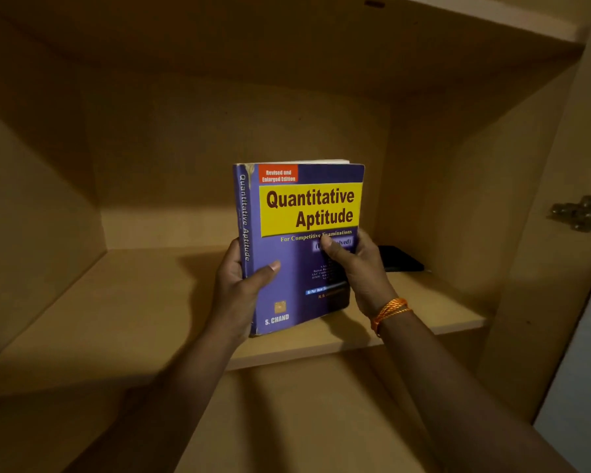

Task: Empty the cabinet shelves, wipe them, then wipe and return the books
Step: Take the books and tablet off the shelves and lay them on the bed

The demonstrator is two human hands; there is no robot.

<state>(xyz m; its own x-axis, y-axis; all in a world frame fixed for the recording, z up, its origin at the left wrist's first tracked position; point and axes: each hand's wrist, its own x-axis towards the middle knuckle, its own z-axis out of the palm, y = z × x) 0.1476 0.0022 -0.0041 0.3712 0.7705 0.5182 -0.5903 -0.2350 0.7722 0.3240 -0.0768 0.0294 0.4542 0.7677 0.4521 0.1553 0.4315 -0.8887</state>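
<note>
A thick blue book (pixel 287 254) with a yellow title panel reading "Quantitative Aptitude" stands upright, cover toward me, over the front part of the middle cabinet shelf (pixel 116 302). My left hand (pixel 243 285) grips its spine side, thumb across the cover. My right hand (pixel 355 268) holds the right edge, thumb on the cover; an orange thread band circles that wrist. The book's bottom edge is at the shelf's front edge; whether it rests on the wood is unclear.
A flat black object (pixel 400 259) lies on the shelf at the back right, behind my right hand. Another shelf board (pixel 475 25) runs above. A metal hinge (pixel 580 213) sits on the right cabinet wall. A lower shelf (pixel 304 421) shows beneath my arms.
</note>
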